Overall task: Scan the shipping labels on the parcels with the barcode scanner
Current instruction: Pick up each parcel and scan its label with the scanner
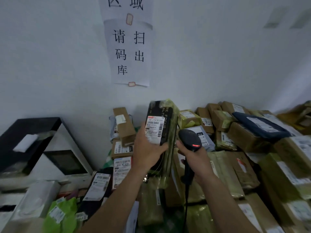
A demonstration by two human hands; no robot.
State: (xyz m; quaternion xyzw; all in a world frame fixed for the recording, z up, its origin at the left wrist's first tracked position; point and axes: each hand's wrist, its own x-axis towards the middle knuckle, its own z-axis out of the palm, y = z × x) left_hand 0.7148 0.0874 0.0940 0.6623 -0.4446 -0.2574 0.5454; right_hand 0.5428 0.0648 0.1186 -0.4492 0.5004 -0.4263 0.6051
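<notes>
The parcel is held by the left grip, the scanner by the right grip, and the label may be missed if tilted away.

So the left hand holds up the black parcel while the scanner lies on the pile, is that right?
Not quite: the head view shows the scanner gripped in the right hand, not on the pile; the left hand does hold the black parcel.

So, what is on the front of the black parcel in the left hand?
A white shipping label with barcodes. Below it, the left hand covers the black parcel's face.
</notes>
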